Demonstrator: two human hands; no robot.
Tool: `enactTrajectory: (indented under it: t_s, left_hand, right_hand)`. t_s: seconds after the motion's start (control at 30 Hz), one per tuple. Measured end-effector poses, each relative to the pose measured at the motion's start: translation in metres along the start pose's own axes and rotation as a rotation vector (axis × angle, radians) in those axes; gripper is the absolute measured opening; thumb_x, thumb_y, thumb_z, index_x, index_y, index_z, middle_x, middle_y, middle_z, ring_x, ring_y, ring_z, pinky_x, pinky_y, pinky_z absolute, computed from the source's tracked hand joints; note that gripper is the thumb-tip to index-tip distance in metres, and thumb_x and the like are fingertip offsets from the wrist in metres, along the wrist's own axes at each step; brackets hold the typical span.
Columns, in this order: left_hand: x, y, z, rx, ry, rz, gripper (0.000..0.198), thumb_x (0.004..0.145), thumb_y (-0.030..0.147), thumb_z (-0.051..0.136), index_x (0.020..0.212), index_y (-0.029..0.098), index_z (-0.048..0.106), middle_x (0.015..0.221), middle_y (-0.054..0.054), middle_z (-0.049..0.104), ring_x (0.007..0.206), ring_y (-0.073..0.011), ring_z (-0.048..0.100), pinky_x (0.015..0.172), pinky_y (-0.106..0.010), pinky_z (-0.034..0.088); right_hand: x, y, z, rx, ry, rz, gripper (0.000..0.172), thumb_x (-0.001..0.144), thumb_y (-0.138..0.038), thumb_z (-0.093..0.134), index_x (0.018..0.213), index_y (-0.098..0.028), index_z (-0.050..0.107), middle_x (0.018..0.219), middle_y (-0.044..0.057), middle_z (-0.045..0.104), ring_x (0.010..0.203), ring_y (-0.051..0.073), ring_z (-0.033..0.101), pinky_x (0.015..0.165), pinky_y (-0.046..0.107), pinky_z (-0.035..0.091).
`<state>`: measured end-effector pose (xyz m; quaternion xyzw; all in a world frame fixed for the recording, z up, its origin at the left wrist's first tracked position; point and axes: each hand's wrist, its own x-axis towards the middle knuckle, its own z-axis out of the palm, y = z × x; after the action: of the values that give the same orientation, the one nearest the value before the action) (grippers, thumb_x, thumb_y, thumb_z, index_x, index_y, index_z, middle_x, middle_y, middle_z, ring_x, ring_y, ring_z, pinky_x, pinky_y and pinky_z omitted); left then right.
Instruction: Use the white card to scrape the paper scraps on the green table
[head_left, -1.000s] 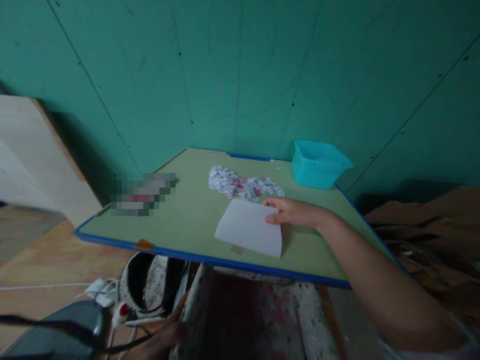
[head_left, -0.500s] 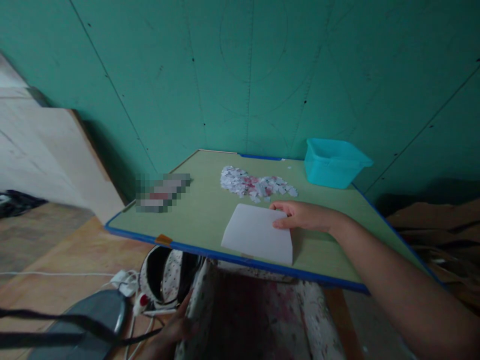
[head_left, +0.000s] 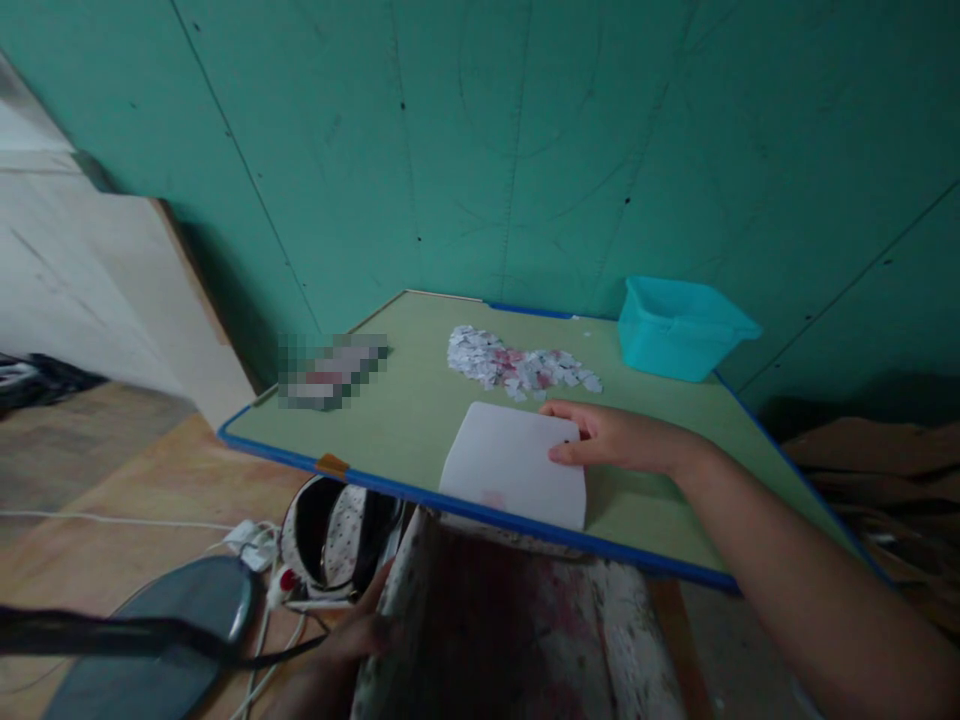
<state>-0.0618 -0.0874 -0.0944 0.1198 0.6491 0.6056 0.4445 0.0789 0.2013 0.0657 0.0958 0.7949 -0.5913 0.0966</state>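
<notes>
My right hand point(head_left: 581, 435) pinches the right edge of a white piece of paper point(head_left: 506, 460), thumb on top and fingers behind. The paper bows slightly over the table's front edge, with a faint pink mark low on it. Just beyond lies a pile of small torn paper pieces point(head_left: 517, 362), mostly white, some pink. Low in the view, my left hand point(head_left: 356, 635) is dark and blurred, against the left side of a white paint-spattered object point(head_left: 401, 600); its fingers are partly hidden.
The pale green table point(head_left: 360, 430) has blue-taped edges. On it stand a turquoise plastic bin point(head_left: 667, 335) at the right and a pixelated flat item point(head_left: 334, 372) at the left. Below are a spotted bag point(head_left: 341, 545), white cables point(head_left: 259, 625) and a grey round stool point(head_left: 172, 610).
The view has shifted slightly. The paper has tilted a little in my right hand, and a pink mark now shows near its lower edge.
</notes>
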Motion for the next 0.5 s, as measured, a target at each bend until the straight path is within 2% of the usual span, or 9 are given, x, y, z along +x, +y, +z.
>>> enactTrajectory:
  t_s: [0.07, 0.13, 0.2, 0.27, 0.33, 0.4, 0.5]
  left_hand:
    - [0.002, -0.003, 0.001, -0.051, -0.014, -0.017, 0.035, 0.041, 0.002, 0.056, 0.059, 0.03, 0.064, 0.037, 0.012, 0.051, 0.04, -0.0105, 0.041, 0.043, -0.022, 0.035]
    - [0.004, -0.002, 0.0, -0.101, -0.089, -0.075, 0.031, 0.043, 0.003, 0.057, 0.058, 0.029, 0.064, 0.039, 0.011, 0.055, 0.038, -0.0094, 0.04, 0.041, -0.021, 0.033]
    - [0.008, 0.0, -0.001, -0.176, -0.179, -0.128, 0.028, 0.041, 0.004, 0.058, 0.055, 0.027, 0.063, 0.045, 0.01, 0.059, 0.042, -0.01, 0.044, 0.048, -0.022, 0.039]
    - [0.009, 0.003, 0.0, -0.226, -0.242, -0.168, 0.024, 0.04, 0.006, 0.061, 0.054, 0.026, 0.062, 0.046, 0.009, 0.058, 0.047, -0.0121, 0.047, 0.06, -0.026, 0.044]
    - [0.009, 0.005, 0.003, -0.246, -0.286, -0.215, 0.026, 0.04, 0.007, 0.063, 0.058, 0.026, 0.063, 0.045, 0.009, 0.056, 0.046, -0.0131, 0.047, 0.064, -0.029, 0.046]
    - [0.005, 0.005, 0.007, -0.256, -0.253, -0.215, 0.033, 0.042, 0.006, 0.063, 0.067, 0.027, 0.064, 0.037, 0.011, 0.051, 0.039, -0.0119, 0.044, 0.06, -0.029, 0.046]
    - [-0.004, 0.004, 0.011, -0.303, -0.137, -0.192, 0.044, 0.045, 0.007, 0.058, 0.083, 0.028, 0.063, 0.03, 0.013, 0.046, 0.035, -0.0127, 0.043, 0.057, -0.028, 0.047]
  right_hand:
    - [-0.002, -0.002, 0.002, -0.001, -0.017, -0.013, 0.036, 0.072, -0.03, 0.055, 0.103, -0.018, 0.041, 0.092, 0.003, 0.053, 0.079, 0.013, 0.053, 0.064, 0.024, 0.042]
    - [-0.003, -0.005, 0.003, -0.019, -0.023, -0.028, 0.037, 0.072, -0.03, 0.054, 0.105, -0.019, 0.042, 0.092, 0.002, 0.053, 0.079, 0.013, 0.052, 0.064, 0.024, 0.042]
    - [-0.006, -0.008, 0.004, -0.043, -0.02, -0.036, 0.038, 0.072, -0.031, 0.055, 0.107, -0.02, 0.043, 0.091, 0.002, 0.053, 0.078, 0.013, 0.052, 0.065, 0.024, 0.043]
    - [-0.008, -0.012, 0.005, -0.041, -0.013, -0.035, 0.039, 0.072, -0.031, 0.055, 0.108, -0.02, 0.044, 0.091, 0.001, 0.054, 0.079, 0.012, 0.053, 0.066, 0.025, 0.043]
    - [-0.01, -0.014, 0.005, -0.016, 0.006, -0.027, 0.041, 0.072, -0.031, 0.055, 0.11, -0.021, 0.044, 0.092, 0.001, 0.055, 0.08, 0.013, 0.053, 0.067, 0.025, 0.044]
    - [-0.012, -0.014, 0.004, 0.006, 0.039, -0.021, 0.043, 0.071, -0.031, 0.056, 0.111, -0.022, 0.043, 0.093, 0.001, 0.056, 0.081, 0.013, 0.054, 0.069, 0.026, 0.045]
    - [-0.012, -0.01, -0.002, 0.017, 0.128, -0.025, 0.044, 0.069, -0.029, 0.058, 0.11, -0.023, 0.045, 0.094, 0.001, 0.058, 0.082, 0.014, 0.055, 0.071, 0.028, 0.045]
